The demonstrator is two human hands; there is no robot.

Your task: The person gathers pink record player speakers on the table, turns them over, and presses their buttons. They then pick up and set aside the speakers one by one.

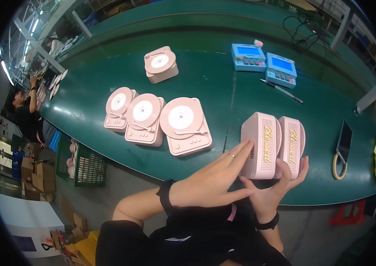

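Two pink toy-turntable speakers stand on edge side by side, a left one and a right one, their grilles with raised yellow lettering facing up. My left hand lies with straight fingers against the left speaker's outer side, a ring on one finger. My right hand is at their near edge, its fingers curled round the right speaker's near end. Left of them, three similar pink speakers lie turntable side up in a row: a left one, a middle one and a right one. Another pink speaker sits farther back.
Two blue devices with screens, a left one and a right one, stand at the back of the green table near a pen. A phone with a ring strap lies right. A green crate is on the floor.
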